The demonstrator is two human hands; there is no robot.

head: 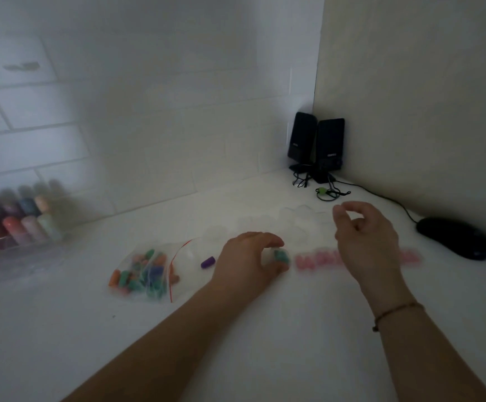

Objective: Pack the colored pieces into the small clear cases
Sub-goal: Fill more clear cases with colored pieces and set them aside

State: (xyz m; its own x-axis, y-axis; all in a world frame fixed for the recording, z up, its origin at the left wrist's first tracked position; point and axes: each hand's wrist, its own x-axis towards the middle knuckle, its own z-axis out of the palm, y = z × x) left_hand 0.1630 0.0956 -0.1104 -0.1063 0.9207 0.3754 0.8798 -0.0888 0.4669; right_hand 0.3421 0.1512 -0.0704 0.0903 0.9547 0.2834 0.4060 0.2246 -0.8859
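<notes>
Two hands are over our white table (265, 329). Our left hand (247, 256) curls its fingers and thumb round a small clear case (276, 256) with teal pieces inside, held just above the tabletop. At three o'clock from it runs a blurred row of pink pieces (317, 261), partly hidden by our right hand (363, 236), which hovers with fingers loosely bent, holding nothing we can see. At nine o'clock from the case lies a purple piece (208, 262), then a clear bag (146, 274) of mixed colored pieces. Faint empty cases (302, 216) sit at twelve o'clock. Speakers (317, 143) and a mouse (453, 237) stand farther right.
</notes>
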